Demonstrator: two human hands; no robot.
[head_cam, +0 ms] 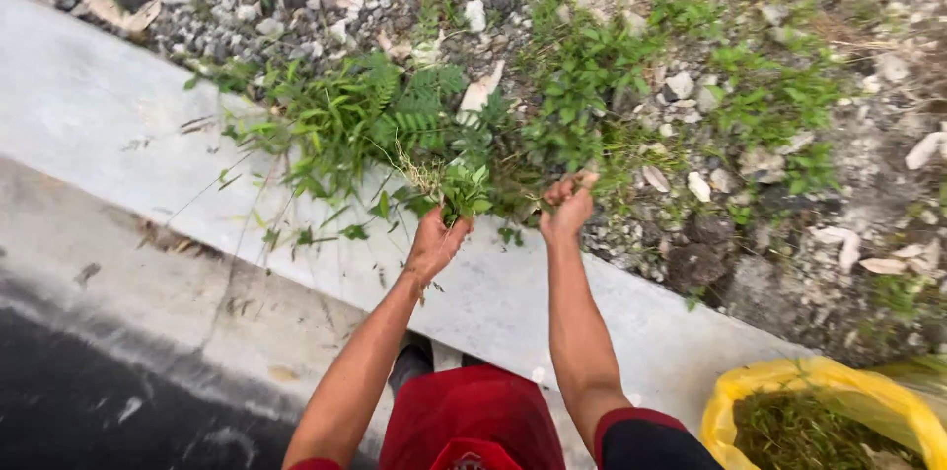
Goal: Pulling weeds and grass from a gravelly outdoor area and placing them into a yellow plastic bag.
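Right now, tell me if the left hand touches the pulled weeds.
Touching: the head view shows the left hand closed around the pulled weeds.

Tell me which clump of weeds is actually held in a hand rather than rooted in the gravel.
The small leafy bunch of pulled weeds in the left hand, roots showing. The fern clump and the broadleaf weeds remain rooted; the right hand pinches thin stems.

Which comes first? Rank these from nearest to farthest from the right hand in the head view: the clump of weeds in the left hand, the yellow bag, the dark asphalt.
From the right hand:
1. Clump of weeds, just to its left, gripped in the left hand.
2. Yellow bag, lower right, holding pulled greenery.
3. Dark asphalt, far lower left, beyond the concrete curb.
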